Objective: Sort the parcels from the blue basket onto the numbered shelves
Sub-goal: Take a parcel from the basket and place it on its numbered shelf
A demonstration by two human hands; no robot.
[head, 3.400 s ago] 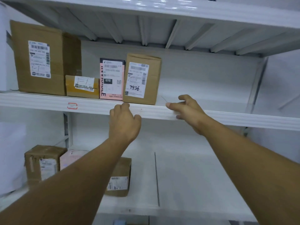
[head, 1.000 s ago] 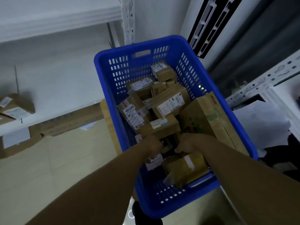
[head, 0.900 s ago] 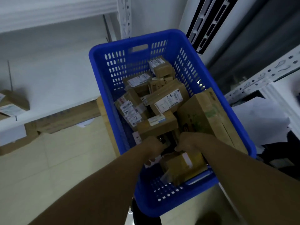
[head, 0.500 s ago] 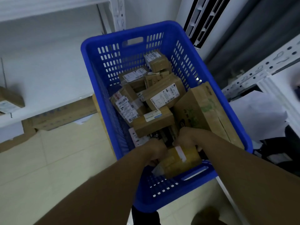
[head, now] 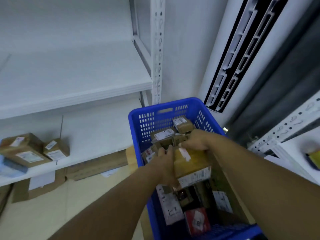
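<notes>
And it's up! The yellow-brown parcel (head: 192, 163) that lay low among the others at the near end of the blue basket (head: 152, 118) half a second ago is now lifted clear of the pile, held above the middle of the basket. Both hands are on it. The left hand (head: 167, 161) has its fingers curled round the parcel's left edge, and the right hand (head: 197, 141) is clamped over its far top edge. Neither hand is slack; this is a firm two-handed hold.

The parcel has tipped too: its printed label (head: 194, 177) now faces the camera on the near side, though the print is too blurred to read. The view has also swung up and left, bringing the shelving in.

What does that mean? By my read, the picking step is done and the carry comes next. The address number must be checked, then matched to a shelf.

Plenty is left. Brown boxes (head: 183, 125) crowd the far end of the basket, and a red packet (head: 197, 220) and a white-labelled parcel (head: 171, 205) lie at the near end.

On the left, the lower shelf (head: 97, 135) already carries two brown parcels (head: 24, 149) side by side, and the upper shelf (head: 78, 70) shows bare board in this view. No shelf numbers are legible from here, so the destination is anyone's guess.
</notes>
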